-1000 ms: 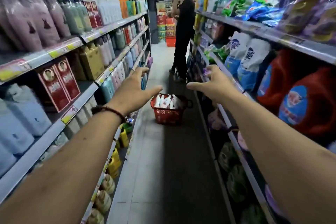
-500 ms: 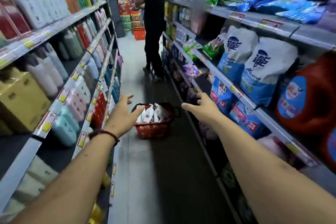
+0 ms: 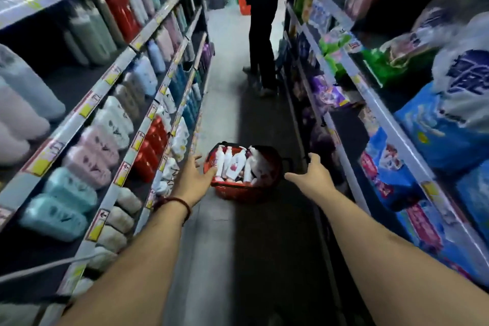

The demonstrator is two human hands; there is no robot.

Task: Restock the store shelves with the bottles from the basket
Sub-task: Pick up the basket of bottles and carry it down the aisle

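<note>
Both my arms are stretched out ahead of me down a narrow aisle, toward the red basket [image 3: 239,193] that sits on the grey floor [image 3: 230,114] between the two runs of shelving. The basket holds white bottles [image 3: 236,163] with pink and red labels, packed together and leaning against one another. My left hand [image 3: 194,180] hangs just beside the basket's left rim with its fingers spread and straight, gripping nothing; the thumb lies over the rim in this view, though I cannot tell whether it touches. A dark red bracelet [image 3: 176,202] circles that wrist. My right hand [image 3: 311,176] is near the basket's right side, apart from it, fingers loosely bent and empty, thumb pointing in toward the basket. The left shelves [image 3: 111,82] carry rows of bottles and pouches in white, pink, teal and blue, with a cluster of red bottles [image 3: 152,145] on the shelf just left of the basket. The right shelves [image 3: 370,92] hold soft packs, among them large blue bags [image 3: 434,135]. Farther down the aisle another person [image 3: 260,34] in dark clothes stands close to the right shelves — only the legs and lower body show.
</note>
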